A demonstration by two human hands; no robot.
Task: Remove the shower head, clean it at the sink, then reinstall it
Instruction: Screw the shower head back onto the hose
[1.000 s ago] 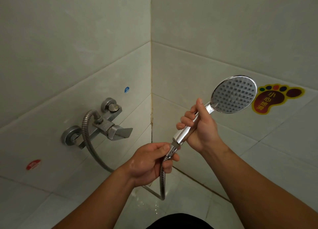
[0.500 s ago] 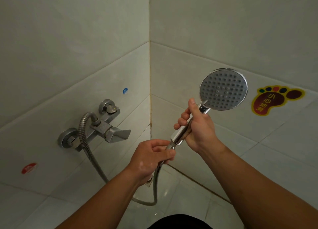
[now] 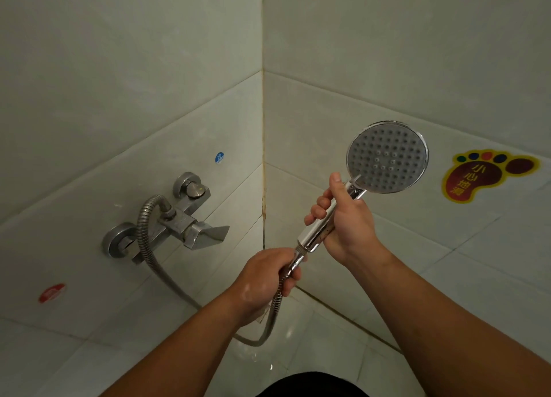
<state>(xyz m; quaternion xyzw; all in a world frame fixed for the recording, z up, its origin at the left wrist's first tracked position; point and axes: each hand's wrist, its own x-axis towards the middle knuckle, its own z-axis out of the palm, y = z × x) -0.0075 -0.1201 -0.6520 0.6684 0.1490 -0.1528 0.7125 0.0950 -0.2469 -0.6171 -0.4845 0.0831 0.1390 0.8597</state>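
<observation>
While the right hand (image 3: pixel 346 223) wraps its fingers round the chrome handle (image 3: pixel 320 229) of the shower head (image 3: pixel 387 156), the left hand (image 3: pixel 265 274) pinches the hose nut (image 3: pixel 299 258) just below that grip, at the handle's base. The round spray face stands above the right hand's hold and is turned toward the camera. The step in hand looks like the removal: unscrewing the nut from the handle, with what seems a little thread showing between them. The next move likely calls for the right hand to hold the handle steady against the twist while the left fingers turn the nut. It also calls for a firm hold, since the chrome is slick and the left hand glistens as if wet. From the left grip the metal hose (image 3: pixel 149 247) drops in a loop and climbs to the wall mixer (image 3: pixel 190 223), well to the left of both hands. Pale glossy tiles (image 3: pixel 89 98) line this corner, with brownish staining in the vertical joint beyond the grips. A foot-shaped sticker (image 3: pixel 489 177) sits to the right of the spray face, a small blue one (image 3: pixel 219 157) above the mixer and a red one (image 3: pixel 52 293) far left. The floor (image 3: pixel 313 337) beneath the hands shows wet glints.
</observation>
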